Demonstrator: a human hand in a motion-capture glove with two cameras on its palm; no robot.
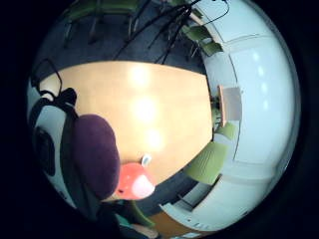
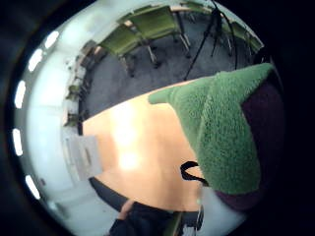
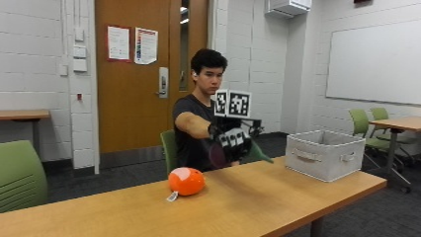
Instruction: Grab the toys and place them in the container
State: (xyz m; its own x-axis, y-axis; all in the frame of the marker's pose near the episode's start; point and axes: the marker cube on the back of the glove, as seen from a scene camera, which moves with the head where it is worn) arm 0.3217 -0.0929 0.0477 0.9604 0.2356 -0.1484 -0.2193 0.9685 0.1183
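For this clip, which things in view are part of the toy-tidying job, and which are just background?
Job:
- purple and green plush toy, held above the table by the gloved right hand
- orange ball toy on the table
- white fabric container on the table

Background:
- green chairs
- whiteboard
- door

orange-and-white ball toy (image 3: 186, 181), purple-and-green plush toy (image 2: 224, 137), white fabric container (image 3: 324, 154), tan table (image 3: 263, 197)

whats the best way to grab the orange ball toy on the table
Probably from straight above: the orange ball toy is round and soft-looking, lying free on the table, so fingers can wrap its upper half. The right hand already holds a purple and green plush toy, so drop that off first.
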